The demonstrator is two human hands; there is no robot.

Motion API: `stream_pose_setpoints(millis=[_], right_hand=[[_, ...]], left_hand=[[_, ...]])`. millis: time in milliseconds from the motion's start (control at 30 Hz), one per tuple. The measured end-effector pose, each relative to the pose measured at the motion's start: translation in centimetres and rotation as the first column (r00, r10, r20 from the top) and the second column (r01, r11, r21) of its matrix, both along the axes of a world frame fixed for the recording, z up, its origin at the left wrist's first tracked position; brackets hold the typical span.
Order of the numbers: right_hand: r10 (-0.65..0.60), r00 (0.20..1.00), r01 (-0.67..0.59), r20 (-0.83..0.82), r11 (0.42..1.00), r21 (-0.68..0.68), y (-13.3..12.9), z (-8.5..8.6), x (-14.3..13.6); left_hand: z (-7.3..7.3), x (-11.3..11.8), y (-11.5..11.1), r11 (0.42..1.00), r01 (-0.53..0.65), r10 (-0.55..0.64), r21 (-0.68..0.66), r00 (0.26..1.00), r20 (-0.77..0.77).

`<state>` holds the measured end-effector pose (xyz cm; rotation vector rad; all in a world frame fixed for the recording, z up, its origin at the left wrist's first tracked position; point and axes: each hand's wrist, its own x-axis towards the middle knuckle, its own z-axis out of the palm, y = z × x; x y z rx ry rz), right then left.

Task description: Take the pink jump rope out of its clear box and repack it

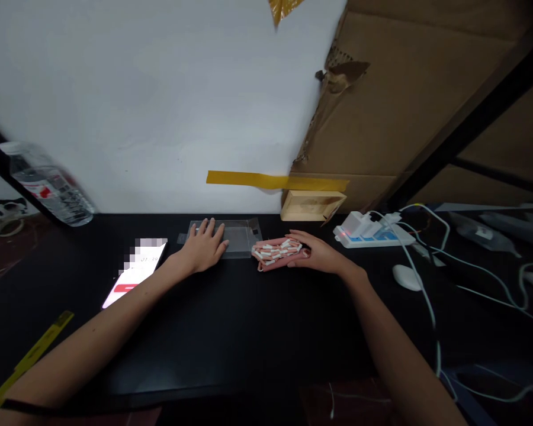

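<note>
My left hand lies with fingers spread over the left part of a clear plastic box, holding nothing. To the right of that box is a bundled pink-and-white beaded jump rope, with a smooth pink handle along its near side. My right hand grips the right end of this bundle, thumb at the near side and fingers at the far side. The bundle's left end meets the box's right edge in view; whether they touch I cannot tell.
A lit phone lies left on the black table. A water bottle stands at the back left. At the back right are a shallow wooden tray, a power strip with cables, and a white mouse.
</note>
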<state>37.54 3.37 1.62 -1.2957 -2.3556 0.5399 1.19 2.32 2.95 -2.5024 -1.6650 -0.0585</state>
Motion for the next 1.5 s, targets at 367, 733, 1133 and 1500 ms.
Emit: stream_pose_setpoints(millis=[367, 733, 1133, 1500], right_hand=[[0.013, 0.996, -0.016, -0.084, 0.999, -0.031, 0.1, 0.0, 0.1], [-0.009, 0.993, 0.006, -0.122, 1.000, -0.027, 0.0, -0.2, -0.2], [-0.141, 0.980, 0.160, -0.140, 0.978, 0.137, -1.3, -3.1, -6.1], [0.012, 0.990, -0.014, -0.142, 1.000, -0.014, -2.1, -0.4, -4.6]], left_hand=[[0.5, -0.8, 0.3, 0.964, 0.251, -0.259, 0.092, 0.961, 0.092], [0.1, 1.8, -1.8, 0.931, 0.357, -0.364, 0.078, 0.925, 0.109], [-1.2, 2.6, -1.9, 0.978, 0.161, -0.187, 0.135, 0.961, 0.204], [-0.7, 1.7, -1.1, 0.960, 0.252, -0.270, 0.120, 0.946, 0.179]])
